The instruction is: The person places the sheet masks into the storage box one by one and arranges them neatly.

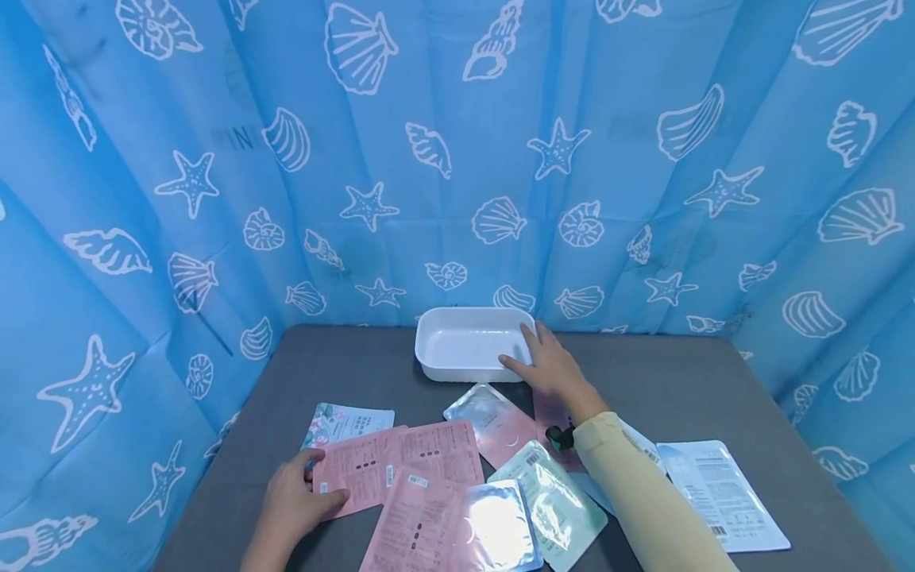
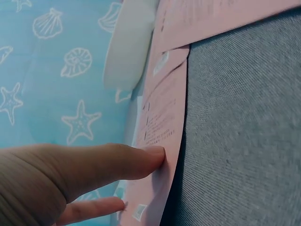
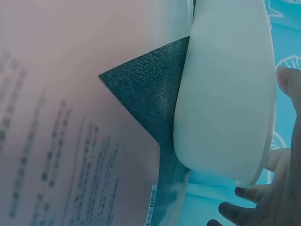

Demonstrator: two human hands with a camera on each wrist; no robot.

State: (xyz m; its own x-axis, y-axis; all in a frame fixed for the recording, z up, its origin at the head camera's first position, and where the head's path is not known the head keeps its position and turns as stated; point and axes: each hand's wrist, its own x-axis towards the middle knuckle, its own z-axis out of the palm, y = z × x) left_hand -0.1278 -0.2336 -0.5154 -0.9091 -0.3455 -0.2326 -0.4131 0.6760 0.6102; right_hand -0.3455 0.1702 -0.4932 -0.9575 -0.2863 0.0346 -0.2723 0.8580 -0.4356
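On the grey table [image 1: 679, 389], my left hand [image 1: 322, 477] pinches the left edge of a pink printed packet [image 1: 379, 469], thumb on top. In the left wrist view the thumb [image 2: 141, 160] presses on that pink packet [image 2: 164, 122]. A white rectangular tray [image 1: 465, 342] stands empty at the back of the table. My right hand [image 1: 518, 349] grips its front right corner, thumb on the front wall and fingers over the rim. The right wrist view shows the tray's wall [image 3: 225, 94] close up, with fingertips [image 3: 249, 193] at its edge.
Several flat packets lie fanned across the front: a floral one [image 1: 346, 421], silver ones [image 1: 493, 417], a teal one [image 1: 557, 500], another pink one [image 1: 422, 524] and a white one [image 1: 722, 492]. A blue shell-print curtain [image 1: 457, 159] walls in three sides of the table.
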